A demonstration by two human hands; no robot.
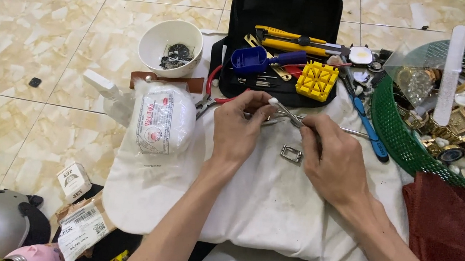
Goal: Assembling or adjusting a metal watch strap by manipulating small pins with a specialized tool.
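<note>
Bending over a white cloth spread on the tiled floor, the person has both hands meeting just above a small rectangular metal watch case that lies on the cloth between the wrists. The left hand is closed in a pinch, fingertips curled round something small that I cannot make out, with a pale rounded tip showing at the thumb. The right hand is closed too, gripping a pair of slim steel tweezers whose points run toward the left fingers. I would judge the tweezers light, stiff and a bit slippery, best held midway along the shanks as they are now; squeezed too hard, a tiny part could spring out of them. The watch case looks light, hard and smooth, likely to skate on its faces, so its edges seem the safer hold. Behind the hands an open black tool case shows a yellow block and a blue-handled tool. A white bowl of small dark parts stands to the left, and a green basket heaped with watches to the right.
</note>
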